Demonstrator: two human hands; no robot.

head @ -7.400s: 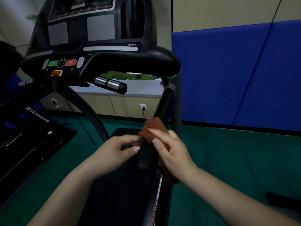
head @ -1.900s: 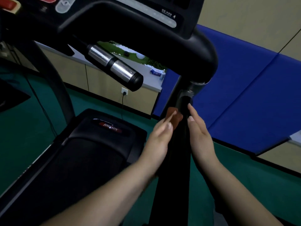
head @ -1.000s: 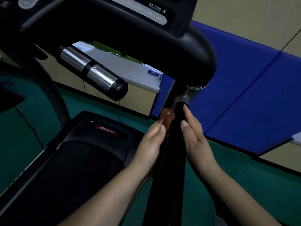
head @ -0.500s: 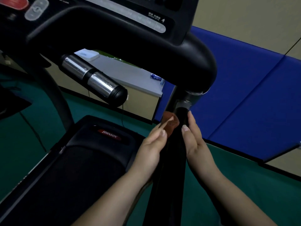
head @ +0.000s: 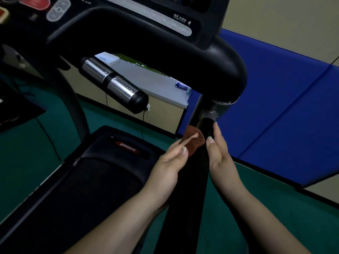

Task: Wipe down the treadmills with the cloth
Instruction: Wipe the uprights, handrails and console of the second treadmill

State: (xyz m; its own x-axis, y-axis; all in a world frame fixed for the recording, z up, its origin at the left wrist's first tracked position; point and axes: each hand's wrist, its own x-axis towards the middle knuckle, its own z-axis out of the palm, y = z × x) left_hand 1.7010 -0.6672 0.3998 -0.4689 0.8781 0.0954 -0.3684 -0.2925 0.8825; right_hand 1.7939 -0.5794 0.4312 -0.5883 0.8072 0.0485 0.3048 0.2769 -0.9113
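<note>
The black treadmill (head: 117, 189) fills the left and centre, with its console and thick handlebar (head: 165, 57) overhead. Its right upright post (head: 189, 198) runs between my hands. A small brown cloth (head: 195, 142) lies against the left side of the post, just below the handlebar joint. My left hand (head: 170, 165) pinches the cloth with its fingertips. My right hand (head: 220, 154) rests along the right side of the post with straight fingers. The post hides whether the cloth reaches under that hand.
A silver-and-black pulse grip (head: 113, 85) juts out under the console, left of my hands. Blue padded mats (head: 284, 107) line the wall on the right. A grey counter (head: 146, 83) stands behind. Part of another treadmill (head: 14, 103) sits at far left on the green floor (head: 275, 208).
Since the oldest frame both hands and the cloth have climbed from low on the post to just under the handlebar joint. Over the last second they have hardly shifted.
</note>
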